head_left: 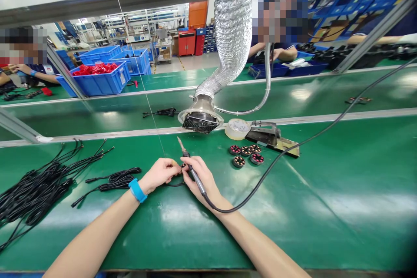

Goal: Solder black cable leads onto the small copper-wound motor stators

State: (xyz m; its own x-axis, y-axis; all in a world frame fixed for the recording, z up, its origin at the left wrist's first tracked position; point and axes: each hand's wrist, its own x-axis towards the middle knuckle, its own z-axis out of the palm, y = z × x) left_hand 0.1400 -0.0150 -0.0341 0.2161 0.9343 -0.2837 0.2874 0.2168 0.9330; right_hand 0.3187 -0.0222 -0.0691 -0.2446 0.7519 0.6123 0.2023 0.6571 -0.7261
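Note:
My right hand (200,178) is closed around a soldering iron (196,179), its tip pointing up and away. Close beside it, my left hand (163,172), with a blue band at the wrist, pinches at a small dark round part (183,166) between the two hands. Fingers cover most of that part, and a short black cable shows below it. A thin strand of wire (150,106) runs down from above to near my left fingers. Several round black parts with red or tan contacts (239,162) lie to the right of my hands.
Black cable bundles (42,186) cover the left, with coiled cables (119,180) nearer my left hand. A fume duct (202,115) hangs ahead. A tape roll (237,129) sits beside a metal stand (273,137). The iron's cord (260,182) arcs right. Other people work across the bench near blue bins (100,82).

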